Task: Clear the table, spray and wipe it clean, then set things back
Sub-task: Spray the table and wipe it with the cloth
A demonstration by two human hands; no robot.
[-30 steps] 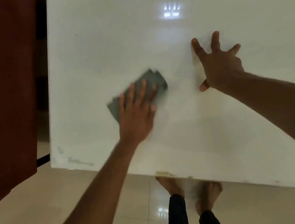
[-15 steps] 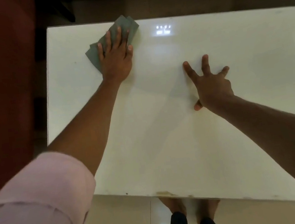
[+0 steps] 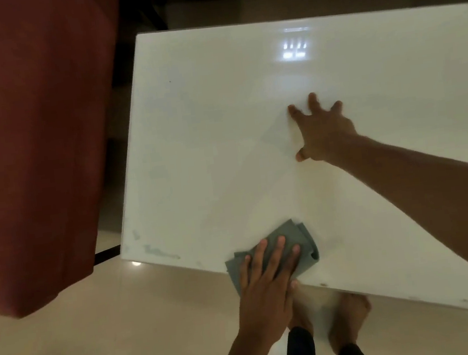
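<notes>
Left hand [image 3: 264,287] presses cloth [image 3: 304,245] flat at tabletop [image 3: 220,120] edge; it may slip off. Right hand [image 3: 322,135] splayed, empty.

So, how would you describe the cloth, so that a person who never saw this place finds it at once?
Start from the big white glossy table and go to its near edge, in front of the person's bare feet. There the left hand presses flat on a folded grey-green cloth, which slightly overhangs the edge. It is the only loose, dark item on the white top; the right hand rests on bare surface.
</notes>
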